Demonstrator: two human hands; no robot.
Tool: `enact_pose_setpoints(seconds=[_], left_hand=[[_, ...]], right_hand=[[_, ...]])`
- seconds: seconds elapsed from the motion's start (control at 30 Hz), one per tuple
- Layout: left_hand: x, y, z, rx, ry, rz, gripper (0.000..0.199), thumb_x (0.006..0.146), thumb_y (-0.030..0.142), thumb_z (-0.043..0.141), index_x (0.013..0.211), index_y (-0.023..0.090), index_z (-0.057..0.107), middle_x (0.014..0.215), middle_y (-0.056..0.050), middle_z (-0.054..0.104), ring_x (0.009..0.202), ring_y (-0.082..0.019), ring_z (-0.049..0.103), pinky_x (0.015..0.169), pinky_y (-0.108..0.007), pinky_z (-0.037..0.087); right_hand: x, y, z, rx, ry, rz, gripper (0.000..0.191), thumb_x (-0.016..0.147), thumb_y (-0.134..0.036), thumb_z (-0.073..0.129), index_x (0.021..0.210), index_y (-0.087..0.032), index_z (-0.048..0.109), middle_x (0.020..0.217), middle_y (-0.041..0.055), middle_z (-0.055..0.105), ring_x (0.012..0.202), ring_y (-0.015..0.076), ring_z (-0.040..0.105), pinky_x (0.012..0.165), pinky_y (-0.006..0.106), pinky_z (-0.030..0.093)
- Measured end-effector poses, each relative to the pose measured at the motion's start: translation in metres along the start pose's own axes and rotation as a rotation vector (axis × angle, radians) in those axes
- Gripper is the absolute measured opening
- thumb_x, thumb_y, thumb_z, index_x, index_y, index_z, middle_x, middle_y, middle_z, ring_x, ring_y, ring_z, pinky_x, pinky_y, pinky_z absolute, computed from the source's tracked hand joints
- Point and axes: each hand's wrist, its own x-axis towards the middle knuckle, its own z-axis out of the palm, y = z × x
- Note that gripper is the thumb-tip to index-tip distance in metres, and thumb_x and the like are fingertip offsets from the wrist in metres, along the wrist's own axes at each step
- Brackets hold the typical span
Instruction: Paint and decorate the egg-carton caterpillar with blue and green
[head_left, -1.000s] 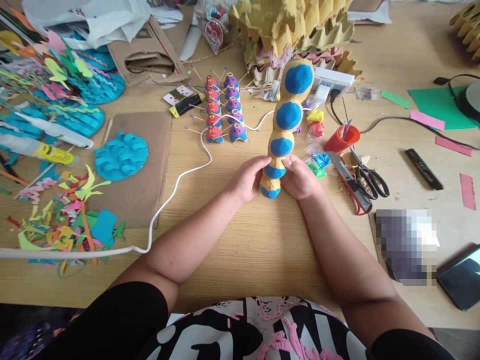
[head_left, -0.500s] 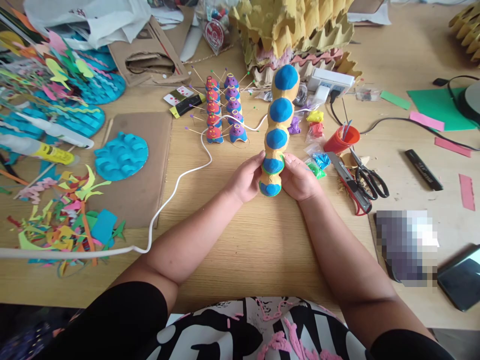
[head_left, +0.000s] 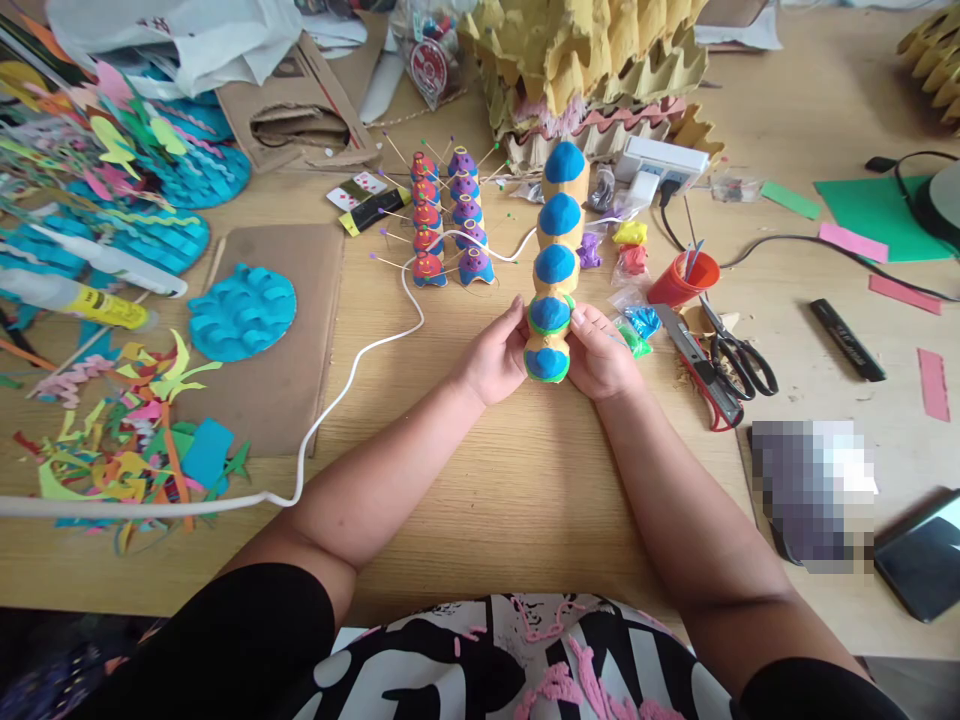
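Observation:
Between my hands is an egg carton strip (head_left: 556, 265) in yellow-tan, each bump capped with blue clay. Green edging shows around the two bumps nearest me. My left hand (head_left: 496, 355) grips its near end from the left, thumb up along the side. On the opposite side my right hand (head_left: 600, 352) closes on the strip, thumb by the green edging. The fingers underneath are partly hidden. Beyond my left hand stand a row of red painted carton cups (head_left: 427, 215) and a row of purple ones (head_left: 470, 215), with thin pin-tipped sticks poking out.
Right of the strip lie small clay packets (head_left: 631, 258), an orange cup (head_left: 686, 278), a box cutter (head_left: 701, 370) and scissors (head_left: 739, 355). A white cable (head_left: 352, 370) crosses the table at left. Egg trays (head_left: 585, 60) are stacked behind. Paper scraps (head_left: 142, 440) lie left.
The strip has tilted in my hands, its far end dropping slightly and its near end lifting, so more green edging shows. Both hands keep their hold.

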Motion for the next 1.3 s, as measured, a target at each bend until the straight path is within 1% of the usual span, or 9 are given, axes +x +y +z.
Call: enact_pose_setpoints(seconds=[0.13, 0.23, 0.33, 0.47, 0.6, 0.67, 0.87, 1.1, 1.3], left_hand=[[0.0000, -0.0014, 0.0000, -0.007, -0.005, 0.009, 0.029, 0.110, 0.043, 0.068, 0.100, 0.019, 0.080, 0.089, -0.002, 0.083, 0.085, -0.015, 0.081, 0.078, -0.025, 0.063], [-0.0012, -0.0007, 0.0009, 0.009, 0.005, 0.020, 0.028, 0.109, 0.046, 0.071, 0.104, 0.020, 0.081, 0.092, -0.002, 0.083, 0.090, -0.015, 0.081, 0.079, -0.024, 0.063], [-0.0013, -0.0003, 0.0005, 0.018, -0.024, 0.041, 0.030, 0.107, 0.049, 0.073, 0.104, 0.020, 0.081, 0.094, -0.001, 0.083, 0.094, -0.015, 0.080, 0.081, -0.024, 0.063], [0.0005, -0.0011, -0.0009, 0.016, -0.048, 0.054, 0.034, 0.106, 0.053, 0.073, 0.104, 0.020, 0.082, 0.095, -0.002, 0.083, 0.099, -0.016, 0.080, 0.083, -0.024, 0.063], [0.0011, -0.0015, 0.0003, 0.010, -0.044, 0.039, 0.040, 0.106, 0.061, 0.070, 0.106, 0.022, 0.082, 0.098, -0.004, 0.085, 0.109, -0.021, 0.082, 0.087, -0.030, 0.064], [0.0004, -0.0012, 0.0014, 0.018, -0.035, 0.024, 0.042, 0.106, 0.062, 0.069, 0.106, 0.022, 0.082, 0.100, -0.004, 0.085, 0.107, -0.021, 0.082, 0.085, -0.030, 0.062], [-0.0003, -0.0016, -0.0006, 0.068, -0.076, 0.028, 0.026, 0.104, 0.046, 0.077, 0.105, 0.020, 0.084, 0.098, -0.004, 0.084, 0.086, -0.015, 0.077, 0.078, -0.026, 0.056], [0.0025, -0.0033, -0.0064, 0.055, -0.094, 0.072, 0.018, 0.103, 0.033, 0.078, 0.100, 0.016, 0.084, 0.100, -0.004, 0.083, 0.087, -0.013, 0.076, 0.081, -0.026, 0.056], [0.0006, -0.0011, -0.0024, 0.065, -0.047, 0.071, 0.014, 0.101, 0.029, 0.079, 0.095, 0.017, 0.084, 0.095, -0.003, 0.083, 0.083, -0.013, 0.075, 0.078, -0.026, 0.056]], right_hand=[[0.0011, -0.0011, 0.0000, 0.008, -0.013, 0.006, 0.047, 0.070, -0.064, 0.101, 0.082, -0.027, 0.074, 0.074, -0.0003, 0.076, 0.081, 0.0237, 0.076, 0.080, 0.040, 0.068], [0.0002, -0.0026, 0.0004, -0.013, -0.055, 0.029, 0.050, 0.070, -0.067, 0.101, 0.085, -0.027, 0.075, 0.077, 0.0011, 0.077, 0.087, 0.0254, 0.078, 0.082, 0.041, 0.069], [-0.0014, -0.0036, 0.0004, -0.030, -0.069, 0.039, 0.050, 0.069, -0.066, 0.102, 0.089, -0.027, 0.078, 0.083, 0.0006, 0.079, 0.082, 0.0219, 0.075, 0.081, 0.039, 0.068], [-0.0017, -0.0021, 0.0003, -0.039, -0.027, 0.017, 0.044, 0.067, -0.057, 0.106, 0.084, -0.027, 0.079, 0.080, -0.0022, 0.076, 0.075, 0.0168, 0.069, 0.080, 0.035, 0.065], [-0.0002, -0.0001, 0.0012, -0.033, 0.028, -0.022, 0.046, 0.065, -0.060, 0.106, 0.081, -0.028, 0.077, 0.076, -0.0026, 0.074, 0.072, 0.0173, 0.066, 0.076, 0.036, 0.063], [0.0002, -0.0002, 0.0013, -0.017, 0.048, -0.027, 0.047, 0.064, -0.060, 0.106, 0.080, -0.027, 0.075, 0.077, -0.0023, 0.075, 0.072, 0.0169, 0.066, 0.074, 0.035, 0.063], [-0.0004, -0.0020, 0.0002, 0.012, 0.018, -0.038, 0.046, 0.069, -0.057, 0.105, 0.080, -0.025, 0.074, 0.075, -0.0040, 0.072, 0.069, 0.0131, 0.064, 0.068, 0.029, 0.060], [-0.0016, -0.0039, 0.0035, -0.024, -0.053, 0.000, 0.045, 0.068, -0.060, 0.104, 0.083, -0.026, 0.080, 0.072, -0.0021, 0.073, 0.069, 0.0173, 0.068, 0.075, 0.035, 0.065], [-0.0019, -0.0049, 0.0074, -0.039, 0.006, -0.029, 0.044, 0.065, -0.058, 0.105, 0.076, -0.025, 0.077, 0.072, -0.0020, 0.074, 0.066, 0.0146, 0.064, 0.069, 0.032, 0.062]])
